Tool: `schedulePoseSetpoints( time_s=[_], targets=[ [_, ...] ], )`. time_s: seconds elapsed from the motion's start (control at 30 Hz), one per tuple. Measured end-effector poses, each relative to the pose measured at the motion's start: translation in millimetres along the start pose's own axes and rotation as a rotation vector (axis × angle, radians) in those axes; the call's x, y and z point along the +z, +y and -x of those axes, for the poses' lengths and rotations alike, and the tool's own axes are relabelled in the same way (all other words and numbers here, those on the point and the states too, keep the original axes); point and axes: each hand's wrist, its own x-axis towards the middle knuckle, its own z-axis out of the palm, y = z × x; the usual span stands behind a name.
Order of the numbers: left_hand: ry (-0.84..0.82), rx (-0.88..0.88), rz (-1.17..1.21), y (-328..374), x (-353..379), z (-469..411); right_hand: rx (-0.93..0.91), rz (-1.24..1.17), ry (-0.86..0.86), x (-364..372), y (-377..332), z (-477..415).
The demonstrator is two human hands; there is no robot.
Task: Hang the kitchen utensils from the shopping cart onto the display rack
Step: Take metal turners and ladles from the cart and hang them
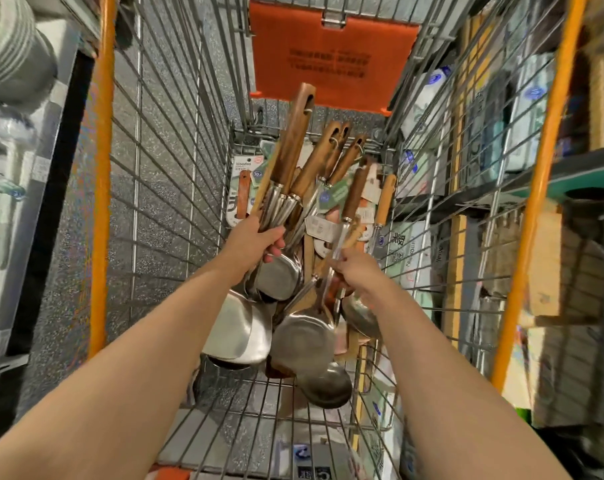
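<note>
While the left hand point(259, 239) grips the bundle of wood-handled ladles and turners point(290, 157) by the shanks, handles pointing at the shopping cart's point(175, 140) orange flap point(331, 53), the right hand point(356, 271) pinches one more utensil shank point(345, 223) just beside it.

counts: 1 shopping cart point(103, 168), 1 orange flap point(331, 53), 2 hands: left hand point(255, 237), right hand point(354, 271); utensils point(302, 337): 6+ wooden handles point(295, 133), 5 steel heads point(238, 330) visible, pile overlaps so total unclear; 1 carded pack point(239, 174)
</note>
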Motion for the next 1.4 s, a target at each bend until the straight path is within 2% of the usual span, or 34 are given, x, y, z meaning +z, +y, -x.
schedulePoseSetpoints(
  time_s=[0.17,0.3,0.47,0.6,0.7,0.93,1.07,1.23,1.4],
  targets=[
    [0.048,-0.031,0.008,21.1,-5.4,11.5,-0.157,-0.131,0.018,-32.2,-26.9,28.6],
    [0.027,0.031,0.057,42.5,-7.8,28.0,-0.305,-0.106,0.061,-55.4,-60.2,58.4],
    [0.026,0.110,0.138,76.7,-6.4,59.5,-0.425,-0.259,0.129,-60.4,-93.9,102.1],
    [0.018,0.245,0.232,105.1,-9.7,90.6,-0.499,-0.359,0.263,-55.1,-106.0,146.4],
    [-0.033,0.284,0.286,121.1,-14.6,115.4,-0.518,-0.331,0.403,-47.8,-108.7,183.2],
    [-0.338,0.481,0.279,144.7,-7.1,205.6,-0.520,-0.367,0.809,-18.0,-91.4,300.3],
    [-0.540,0.588,0.251,147.5,12.5,277.7,-0.508,-0.536,1.021,8.0,-61.4,377.6],
    [-0.822,0.621,0.213,134.1,58.7,392.8,-0.443,-0.747,1.289,43.2,1.3,482.2],
    [-1.015,0.669,0.115,87.8,118.3,513.5,-0.405,-0.927,1.528,95.0,90.7,587.7]
  ],
)
